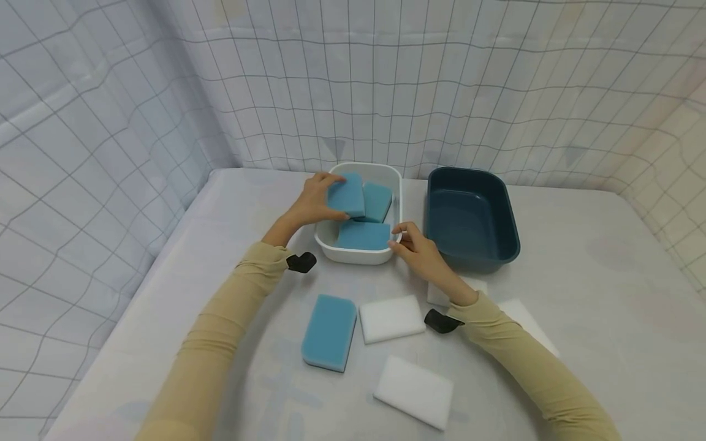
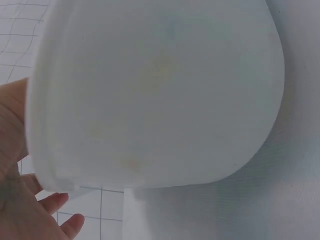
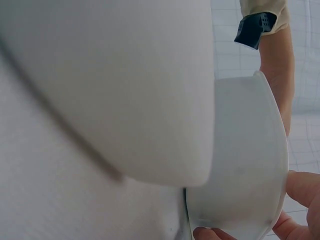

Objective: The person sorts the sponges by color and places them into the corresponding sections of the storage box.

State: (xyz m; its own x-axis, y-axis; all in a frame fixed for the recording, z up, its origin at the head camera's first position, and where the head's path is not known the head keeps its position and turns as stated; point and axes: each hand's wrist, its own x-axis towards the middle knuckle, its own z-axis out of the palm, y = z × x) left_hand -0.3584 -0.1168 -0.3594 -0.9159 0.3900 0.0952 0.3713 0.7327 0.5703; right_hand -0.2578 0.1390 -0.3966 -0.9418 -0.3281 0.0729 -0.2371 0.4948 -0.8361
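Observation:
Inside a white tub [image 1: 357, 256], my left hand [image 1: 314, 202] holds a blue sponge [image 1: 346, 195] across its width, thumb at the near edge and fingers at the far one. That sponge partly overlaps a second blue sponge [image 1: 377, 201]; a third blue sponge [image 1: 364, 236] lies at the tub's near end. My right hand [image 1: 416, 248] grips the tub's right rim near the front corner. The right wrist view has the thumb [image 3: 302, 187] at the rim and other fingers lower along the tub's outer wall [image 3: 240, 150]. In the left wrist view the tub's wall [image 2: 165, 100] hides the sponges.
A dark blue tub [image 1: 469, 223] stands right of the white one. On the table nearer me lie another blue sponge [image 1: 330, 332] and white sponges [image 1: 391, 318], [image 1: 415, 392], two more being partly under my right forearm. A gridded cloth [image 1: 386, 92] hangs behind.

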